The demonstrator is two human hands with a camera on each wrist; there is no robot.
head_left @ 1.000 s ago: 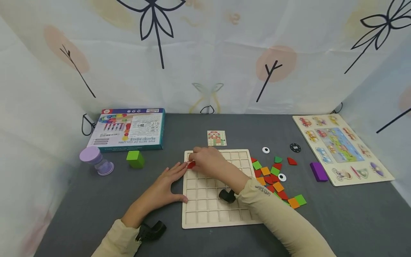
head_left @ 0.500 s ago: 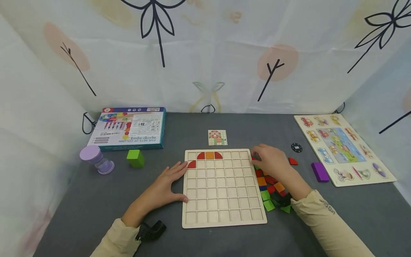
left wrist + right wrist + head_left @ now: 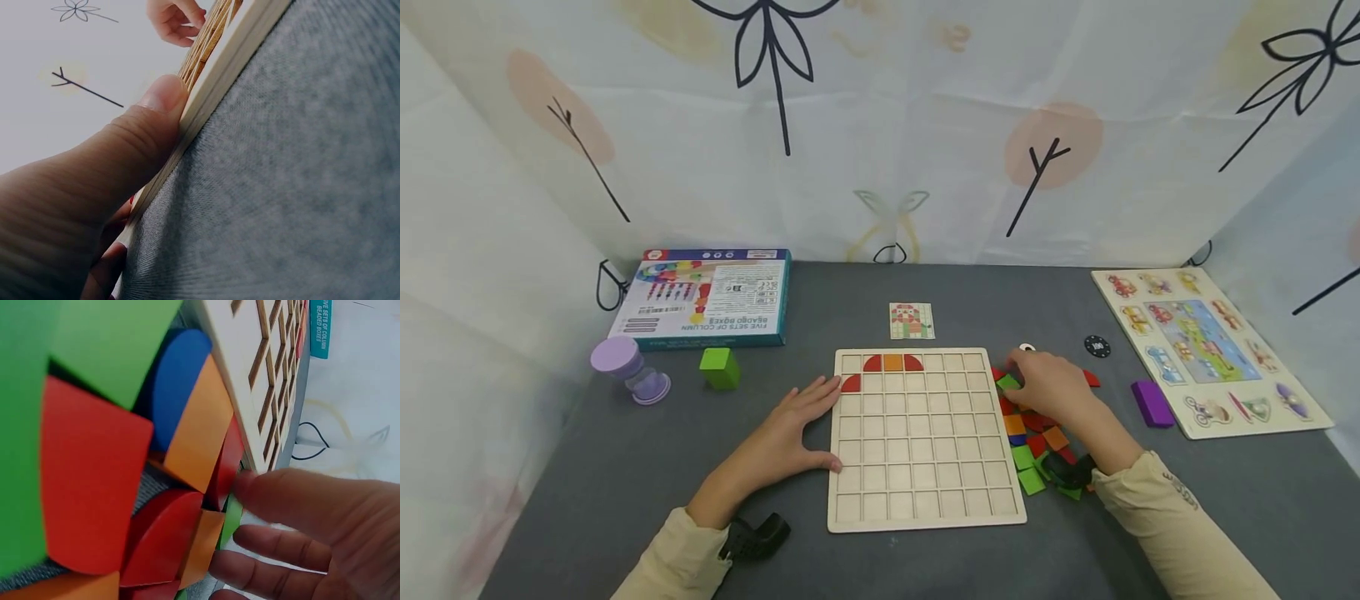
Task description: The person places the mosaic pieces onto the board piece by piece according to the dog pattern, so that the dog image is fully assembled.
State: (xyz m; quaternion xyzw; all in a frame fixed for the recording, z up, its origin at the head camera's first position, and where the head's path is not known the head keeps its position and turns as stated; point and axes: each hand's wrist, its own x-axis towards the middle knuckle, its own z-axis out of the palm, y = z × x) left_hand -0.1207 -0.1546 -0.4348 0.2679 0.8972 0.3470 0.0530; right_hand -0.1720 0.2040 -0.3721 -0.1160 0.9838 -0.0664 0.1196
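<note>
A wooden grid board point(image 3: 917, 450) lies on the table. In its top rows sit red rounded tiles point(image 3: 851, 383) and one orange square tile point(image 3: 892, 362). My left hand point(image 3: 786, 433) rests against the board's left edge, thumb and fingers spread; the left wrist view shows the thumb point(image 3: 150, 119) touching the rim. At the board's right side, my right hand point(image 3: 1052, 387) reaches over a pile of loose tiles point(image 3: 1036, 446). Thumb and fingers are apart around a green tile point(image 3: 1007, 382) there. In the right wrist view, red tiles point(image 3: 94, 475), orange, green and blue tiles lie beside the fingers.
A small pattern card point(image 3: 912, 321) lies behind the board. To the left are a box point(image 3: 707, 300), a green cube point(image 3: 719, 368) and a purple hourglass-shaped toy point(image 3: 632, 371). On the right lie a picture board point(image 3: 1210, 350), a purple block point(image 3: 1152, 404) and a black disc point(image 3: 1097, 346).
My right hand has gone from the board's upper left, where a red tile now shows, to the loose tiles on the right. My left hand stays at the board's edge.
</note>
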